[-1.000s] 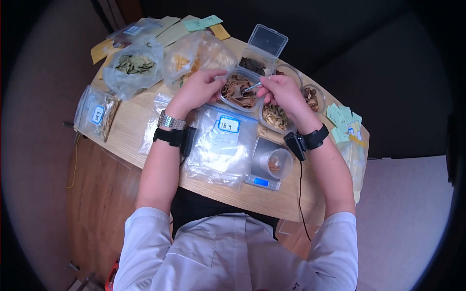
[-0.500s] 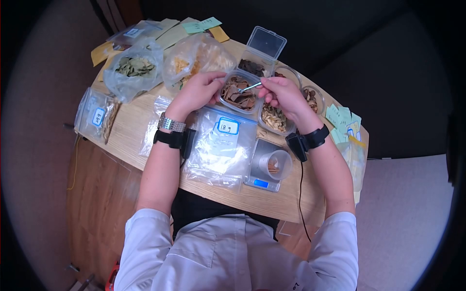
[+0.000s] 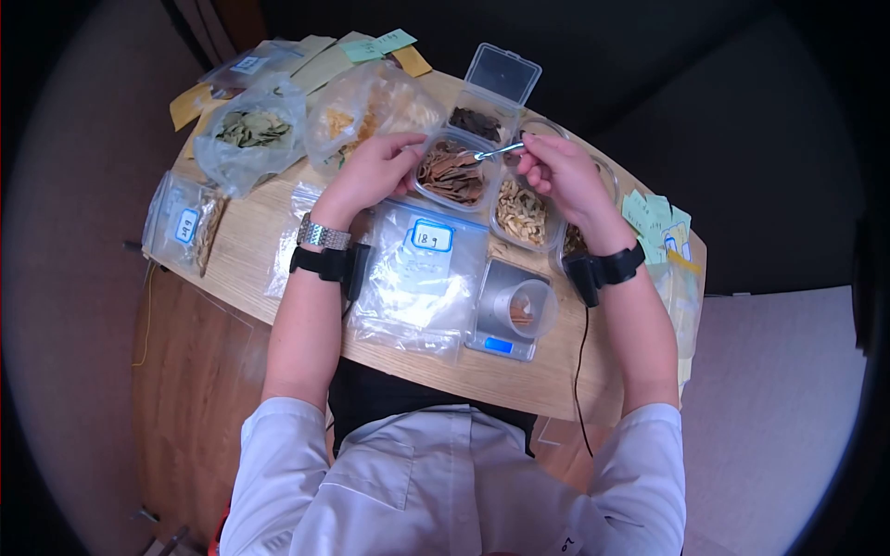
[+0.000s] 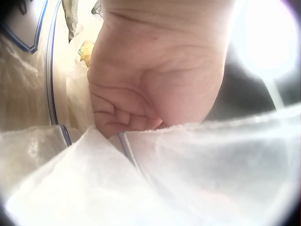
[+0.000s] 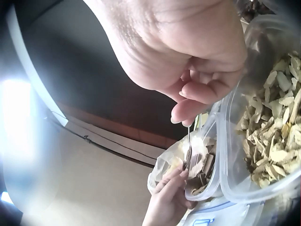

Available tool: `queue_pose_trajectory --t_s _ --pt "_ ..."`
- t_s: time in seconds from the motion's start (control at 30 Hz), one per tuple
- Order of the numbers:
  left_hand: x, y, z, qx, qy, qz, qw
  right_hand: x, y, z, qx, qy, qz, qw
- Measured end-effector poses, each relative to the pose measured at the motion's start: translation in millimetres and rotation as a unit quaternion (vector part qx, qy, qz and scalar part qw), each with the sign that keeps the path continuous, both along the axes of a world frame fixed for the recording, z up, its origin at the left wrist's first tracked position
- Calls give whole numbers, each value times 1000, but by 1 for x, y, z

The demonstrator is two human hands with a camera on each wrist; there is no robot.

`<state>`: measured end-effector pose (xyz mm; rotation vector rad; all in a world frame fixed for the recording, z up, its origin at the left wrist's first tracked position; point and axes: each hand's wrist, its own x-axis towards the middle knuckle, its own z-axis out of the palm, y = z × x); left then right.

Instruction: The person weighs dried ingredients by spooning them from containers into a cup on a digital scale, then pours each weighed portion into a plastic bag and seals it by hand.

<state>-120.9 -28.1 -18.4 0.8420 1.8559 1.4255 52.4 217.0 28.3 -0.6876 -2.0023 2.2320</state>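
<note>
My right hand (image 3: 567, 183) pinches a thin metal spoon (image 3: 501, 150), whose far end hangs over the right rim of a clear plastic container (image 3: 445, 200) of brown bark pieces (image 3: 454, 172). At that container's left side, my left hand (image 3: 375, 171) grips the rim with curled fingers; its fingertips are partly hidden in the left wrist view. In the right wrist view the spoon (image 5: 189, 146) is seen nearly edge-on below the right fingertips (image 5: 181, 113). A container of pale dried slices (image 3: 521, 215) sits under and beside the right hand.
Before me lie a zip bag marked 18 g (image 3: 422, 296) and a scale (image 3: 491, 326) bearing a cup (image 3: 533, 310) with brown pieces. Farther off stand a lidded box of dark pieces (image 3: 476, 122), bags of leaves (image 3: 250, 130) and yellow pieces (image 3: 338, 120). Green notes (image 3: 649, 222) lie right.
My right hand has moved right and away from the bark container, lifting the spoon from among the bark pieces to its right rim. The left hand has stayed at the container's left side.
</note>
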Motion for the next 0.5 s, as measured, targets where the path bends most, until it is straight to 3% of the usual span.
queue_pose_trajectory --t_s 0.3,0.37,0.4,0.5 --pt "-2 1 -5 -5 13 -2 1000 104 -20 68 70 58 -61 994" --pt "-2 1 -4 -6 18 0 1000 131 -30 77 169 19 -99 980" --pt "-2 1 -6 -8 15 -2 1000 141 -39 78 168 15 -101 980" --pt "-3 2 -7 -1 15 -1 1000 157 -61 82 389 -28 -18 921"
